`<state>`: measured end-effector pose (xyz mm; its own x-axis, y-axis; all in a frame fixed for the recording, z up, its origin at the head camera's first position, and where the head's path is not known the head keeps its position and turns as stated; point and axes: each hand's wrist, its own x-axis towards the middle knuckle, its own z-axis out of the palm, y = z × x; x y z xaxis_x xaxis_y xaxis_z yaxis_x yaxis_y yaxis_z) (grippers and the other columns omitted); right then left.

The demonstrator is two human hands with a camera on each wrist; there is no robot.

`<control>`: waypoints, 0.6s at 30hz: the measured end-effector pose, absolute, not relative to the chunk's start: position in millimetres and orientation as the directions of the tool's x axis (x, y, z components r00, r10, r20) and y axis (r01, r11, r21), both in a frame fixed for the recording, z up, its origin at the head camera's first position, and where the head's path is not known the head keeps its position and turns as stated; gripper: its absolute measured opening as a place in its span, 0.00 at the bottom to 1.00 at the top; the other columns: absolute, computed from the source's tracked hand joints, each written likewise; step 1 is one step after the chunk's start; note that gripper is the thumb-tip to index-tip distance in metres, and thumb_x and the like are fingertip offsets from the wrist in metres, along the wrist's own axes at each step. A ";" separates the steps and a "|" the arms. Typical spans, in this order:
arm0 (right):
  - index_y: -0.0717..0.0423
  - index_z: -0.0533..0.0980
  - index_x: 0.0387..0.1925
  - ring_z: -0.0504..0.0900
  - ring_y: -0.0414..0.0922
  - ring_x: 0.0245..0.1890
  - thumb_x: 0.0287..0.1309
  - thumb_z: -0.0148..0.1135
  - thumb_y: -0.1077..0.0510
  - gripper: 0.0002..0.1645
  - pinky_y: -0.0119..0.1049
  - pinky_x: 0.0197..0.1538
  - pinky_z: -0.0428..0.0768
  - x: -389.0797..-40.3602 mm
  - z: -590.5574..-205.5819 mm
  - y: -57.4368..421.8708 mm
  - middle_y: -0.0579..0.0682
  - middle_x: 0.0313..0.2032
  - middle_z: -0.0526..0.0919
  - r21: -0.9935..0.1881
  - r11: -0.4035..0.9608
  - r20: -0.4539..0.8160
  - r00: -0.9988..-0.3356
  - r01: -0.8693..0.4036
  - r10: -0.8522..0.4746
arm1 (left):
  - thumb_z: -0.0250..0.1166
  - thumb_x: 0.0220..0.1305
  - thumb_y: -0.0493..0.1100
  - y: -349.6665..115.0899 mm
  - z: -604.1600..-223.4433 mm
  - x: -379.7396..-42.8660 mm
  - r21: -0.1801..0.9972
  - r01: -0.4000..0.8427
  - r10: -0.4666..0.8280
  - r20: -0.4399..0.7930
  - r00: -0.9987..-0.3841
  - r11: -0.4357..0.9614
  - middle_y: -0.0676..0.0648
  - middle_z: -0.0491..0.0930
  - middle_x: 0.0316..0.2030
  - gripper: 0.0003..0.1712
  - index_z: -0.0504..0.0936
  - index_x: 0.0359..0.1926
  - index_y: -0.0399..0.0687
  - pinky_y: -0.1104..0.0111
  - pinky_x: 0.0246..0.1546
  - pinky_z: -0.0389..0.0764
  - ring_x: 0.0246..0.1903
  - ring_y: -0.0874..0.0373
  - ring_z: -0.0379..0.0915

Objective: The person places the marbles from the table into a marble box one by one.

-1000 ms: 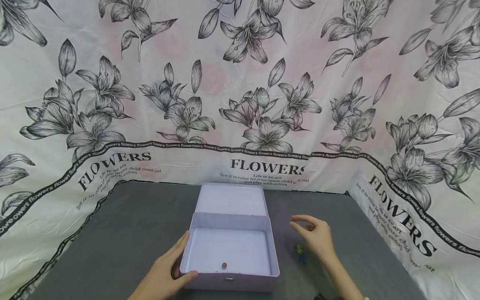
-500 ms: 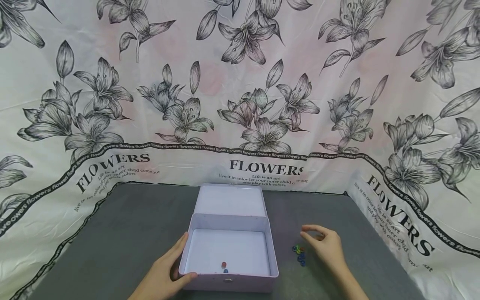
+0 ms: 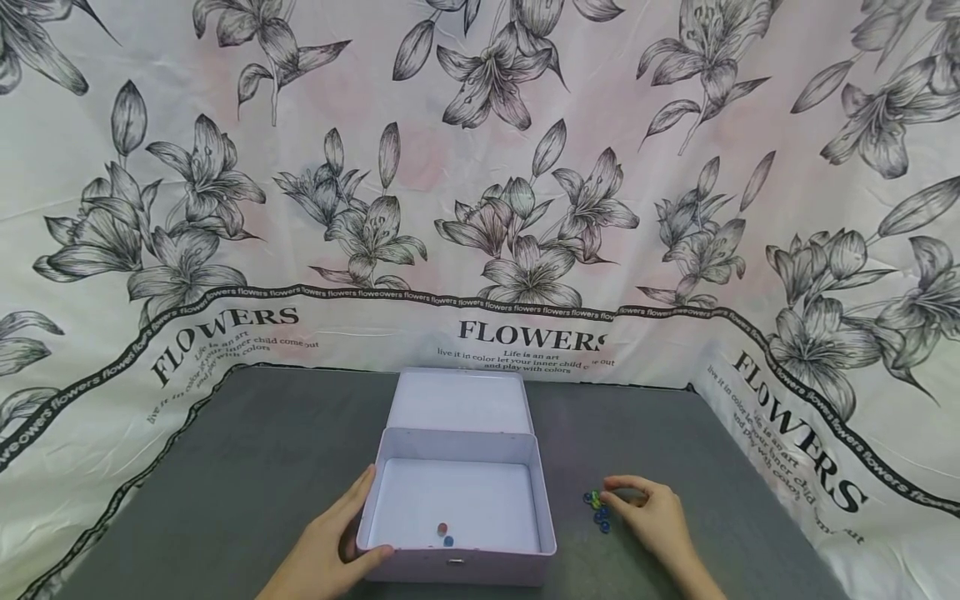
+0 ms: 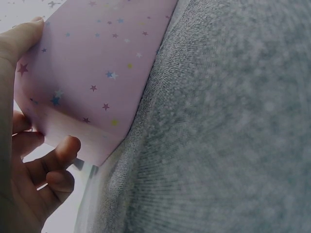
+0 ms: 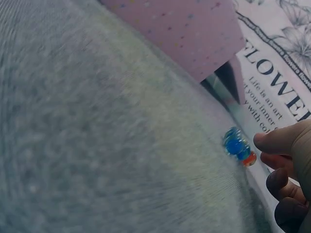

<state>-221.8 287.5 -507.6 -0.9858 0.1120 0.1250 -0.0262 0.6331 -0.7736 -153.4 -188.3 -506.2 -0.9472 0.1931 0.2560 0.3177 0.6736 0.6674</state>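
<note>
A pale lilac tin box (image 3: 457,571) with its lid (image 3: 462,398) tipped back stands at the middle of the table. My left hand (image 3: 327,533) grips its near left corner, thumb on the front edge and fingers along the side. In the left wrist view the box's star-printed pink outside (image 4: 92,63) shows. A reddish marble (image 3: 442,528) and a blue marble (image 3: 448,541) lie inside near the front wall. Right of the box, several glass marbles (image 3: 602,517), blue, green and orange, sit clustered. My right hand (image 3: 656,517) is beside them, thumb and forefinger apart with nothing seen between them.
The dark grey table (image 3: 285,450) spreads to both sides of the box. Behind and around it hangs a white cloth (image 3: 420,333) printed with lilies and lettering. The lid reaches close to this cloth.
A blue marble has come to lie in the box beside the reddish one. My right hand has moved right and down to the marble cluster. My left hand keeps its hold.
</note>
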 end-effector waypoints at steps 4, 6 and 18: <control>0.55 0.90 0.46 0.58 0.34 0.09 0.58 0.80 0.58 0.14 0.27 0.15 0.59 -222.2 -512.1 286.0 0.44 0.24 0.88 -0.759 0.650 0.130 -0.984 -0.022 0.119 | 0.75 0.62 0.66 -188.9 -505.4 -153.1 0.683 0.304 0.195 0.235 -0.952 0.664 0.44 0.58 0.82 0.59 0.56 0.85 0.52 0.40 0.67 0.74 0.77 0.45 0.60; 0.54 0.90 0.45 0.59 0.34 0.09 0.57 0.80 0.59 0.13 0.28 0.16 0.60 -221.8 -513.4 286.1 0.43 0.26 0.90 -0.753 0.658 0.131 -0.983 -0.015 0.128 | 0.75 0.62 0.67 -189.0 -505.0 -153.0 0.689 0.296 0.193 0.224 -0.955 0.662 0.45 0.58 0.82 0.60 0.56 0.85 0.52 0.40 0.68 0.73 0.77 0.45 0.60; 0.52 0.91 0.40 0.65 0.36 0.09 0.56 0.81 0.59 0.09 0.29 0.16 0.64 -221.1 -516.6 288.8 0.45 0.32 0.92 -0.730 0.681 0.169 -0.980 -0.052 0.106 | 0.76 0.61 0.67 -189.1 -505.0 -152.6 0.688 0.301 0.188 0.238 -0.953 0.660 0.47 0.58 0.82 0.60 0.57 0.85 0.53 0.41 0.67 0.75 0.77 0.46 0.61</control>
<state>-221.1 288.8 -516.6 -0.9798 0.1061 0.1693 -0.0523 0.6815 -0.7300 -152.6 -189.1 -505.0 -0.9531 0.1876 0.2377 0.3015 0.6603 0.6878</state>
